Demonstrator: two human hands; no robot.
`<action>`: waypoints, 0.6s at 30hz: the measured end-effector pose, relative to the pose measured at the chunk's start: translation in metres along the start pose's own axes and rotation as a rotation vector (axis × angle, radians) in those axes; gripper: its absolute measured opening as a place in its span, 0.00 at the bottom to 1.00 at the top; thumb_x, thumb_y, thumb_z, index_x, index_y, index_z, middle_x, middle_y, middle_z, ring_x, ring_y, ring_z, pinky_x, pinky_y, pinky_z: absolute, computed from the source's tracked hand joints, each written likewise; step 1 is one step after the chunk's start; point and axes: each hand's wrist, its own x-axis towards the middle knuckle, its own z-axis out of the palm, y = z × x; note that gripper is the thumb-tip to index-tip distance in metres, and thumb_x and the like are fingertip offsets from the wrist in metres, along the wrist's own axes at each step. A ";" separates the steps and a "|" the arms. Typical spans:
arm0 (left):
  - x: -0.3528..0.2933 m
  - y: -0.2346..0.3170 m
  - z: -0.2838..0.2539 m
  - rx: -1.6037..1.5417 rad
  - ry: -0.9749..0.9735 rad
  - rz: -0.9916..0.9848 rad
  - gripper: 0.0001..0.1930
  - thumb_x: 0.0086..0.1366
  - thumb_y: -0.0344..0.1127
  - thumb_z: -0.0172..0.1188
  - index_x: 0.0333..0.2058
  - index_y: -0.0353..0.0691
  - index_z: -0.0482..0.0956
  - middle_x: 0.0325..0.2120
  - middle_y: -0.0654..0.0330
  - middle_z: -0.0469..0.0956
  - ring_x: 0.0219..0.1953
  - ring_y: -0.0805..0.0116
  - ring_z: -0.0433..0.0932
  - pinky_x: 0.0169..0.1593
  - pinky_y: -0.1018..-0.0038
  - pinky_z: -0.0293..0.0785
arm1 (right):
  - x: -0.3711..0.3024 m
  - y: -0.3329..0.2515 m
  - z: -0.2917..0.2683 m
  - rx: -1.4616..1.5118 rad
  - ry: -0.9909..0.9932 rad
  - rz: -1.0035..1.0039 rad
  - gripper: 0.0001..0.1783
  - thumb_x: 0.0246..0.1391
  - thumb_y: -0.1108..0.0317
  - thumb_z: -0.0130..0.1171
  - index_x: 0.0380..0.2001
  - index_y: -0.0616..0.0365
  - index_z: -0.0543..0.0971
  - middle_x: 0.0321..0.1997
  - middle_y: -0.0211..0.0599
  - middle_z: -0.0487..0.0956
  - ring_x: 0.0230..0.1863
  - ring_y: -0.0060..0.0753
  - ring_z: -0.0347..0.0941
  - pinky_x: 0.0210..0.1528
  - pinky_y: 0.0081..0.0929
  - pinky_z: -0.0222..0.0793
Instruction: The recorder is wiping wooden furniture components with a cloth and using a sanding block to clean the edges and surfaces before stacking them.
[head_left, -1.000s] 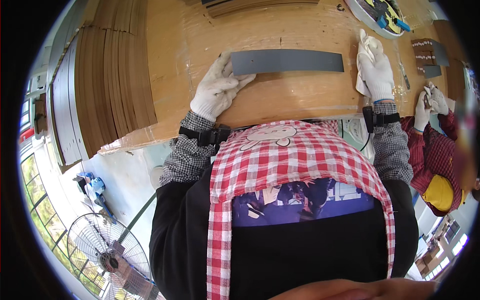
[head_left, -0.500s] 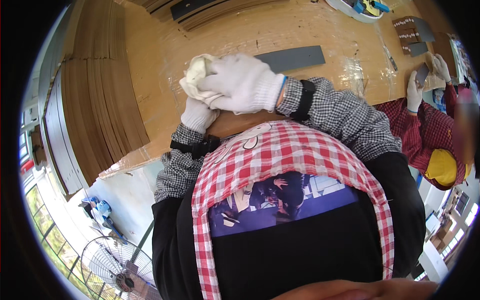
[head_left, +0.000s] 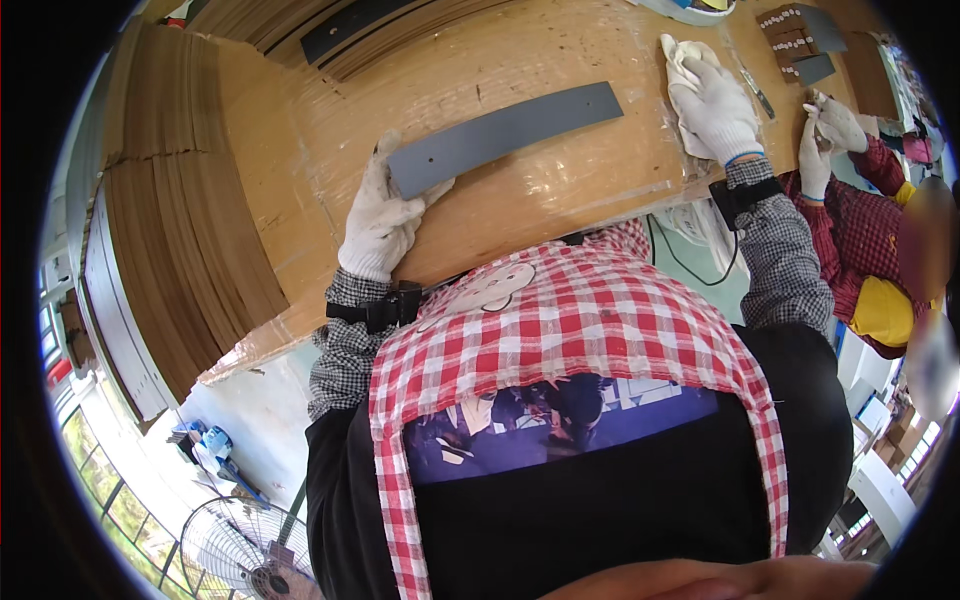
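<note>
A long flat grey strip (head_left: pixel 510 130) with a small hole near its left end lies over the wooden table, slanting up to the right. My left hand (head_left: pixel 380 220), in a white knit glove, grips the strip's left end, thumb at its far edge and fingers underneath. Off the strip's right end, my gloved right hand (head_left: pixel 718 112) is closed on a crumpled off-white cloth (head_left: pixel 683 65), pressed on the tabletop. Part of the cloth is hidden beneath the hand.
Tall stacks of brown-edged boards (head_left: pixel 190 240) stand along the left. Another stack with a dark strip (head_left: pixel 355 25) on top lies at the far edge. A thin knife-like tool (head_left: pixel 757 95) and small stacked pieces (head_left: pixel 790 40) are at right, beside a co-worker's gloved hands (head_left: pixel 828 135).
My right hand has swept rightward with the cloth, away from my left hand. The strip, partly covered before, now shows fully, and my left hand holding its end is uncovered.
</note>
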 end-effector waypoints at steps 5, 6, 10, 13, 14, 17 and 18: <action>0.001 0.003 0.005 -0.106 0.045 -0.032 0.47 0.56 0.19 0.58 0.71 0.31 0.42 0.67 0.40 0.57 0.69 0.45 0.61 0.72 0.45 0.58 | -0.006 -0.010 0.003 0.088 0.333 -0.238 0.33 0.49 0.53 0.68 0.58 0.54 0.78 0.61 0.45 0.77 0.62 0.50 0.72 0.64 0.42 0.68; 0.000 0.003 0.005 -0.105 0.054 -0.028 0.47 0.56 0.19 0.58 0.71 0.31 0.42 0.67 0.40 0.57 0.69 0.45 0.61 0.72 0.45 0.58 | -0.010 -0.017 -0.001 0.160 0.332 -0.314 0.34 0.47 0.54 0.70 0.58 0.54 0.77 0.62 0.45 0.76 0.63 0.50 0.71 0.66 0.43 0.66; -0.001 0.004 0.005 -0.160 0.051 -0.032 0.43 0.58 0.21 0.54 0.71 0.35 0.45 0.66 0.42 0.60 0.68 0.43 0.62 0.73 0.46 0.55 | -0.021 -0.054 -0.013 0.072 0.133 -0.562 0.38 0.45 0.55 0.71 0.61 0.52 0.74 0.65 0.47 0.73 0.68 0.53 0.65 0.71 0.46 0.57; -0.002 0.003 0.005 -0.194 0.071 -0.037 0.42 0.58 0.20 0.52 0.71 0.34 0.46 0.66 0.41 0.59 0.68 0.41 0.62 0.73 0.46 0.53 | -0.020 -0.077 0.000 0.149 -0.054 -0.638 0.39 0.44 0.56 0.71 0.62 0.51 0.73 0.66 0.46 0.71 0.68 0.52 0.64 0.71 0.46 0.58; -0.001 0.004 0.004 -0.222 0.070 -0.043 0.42 0.58 0.19 0.51 0.71 0.34 0.46 0.67 0.40 0.59 0.68 0.40 0.62 0.73 0.46 0.52 | -0.019 -0.086 0.003 0.110 -0.068 -0.681 0.40 0.44 0.57 0.71 0.63 0.50 0.72 0.66 0.45 0.71 0.69 0.51 0.64 0.71 0.46 0.57; 0.000 0.005 0.003 -0.252 0.056 -0.061 0.42 0.58 0.19 0.50 0.71 0.34 0.47 0.68 0.39 0.57 0.69 0.39 0.61 0.73 0.45 0.53 | -0.019 -0.106 0.012 0.054 -0.107 -0.761 0.40 0.44 0.58 0.70 0.63 0.49 0.72 0.66 0.45 0.71 0.68 0.50 0.64 0.71 0.46 0.57; -0.002 0.006 0.003 -0.248 0.063 -0.047 0.42 0.58 0.19 0.50 0.71 0.34 0.47 0.68 0.39 0.57 0.69 0.39 0.61 0.73 0.45 0.53 | -0.019 -0.110 0.015 0.041 -0.098 -0.775 0.40 0.45 0.59 0.69 0.64 0.48 0.71 0.65 0.45 0.72 0.68 0.49 0.65 0.72 0.46 0.56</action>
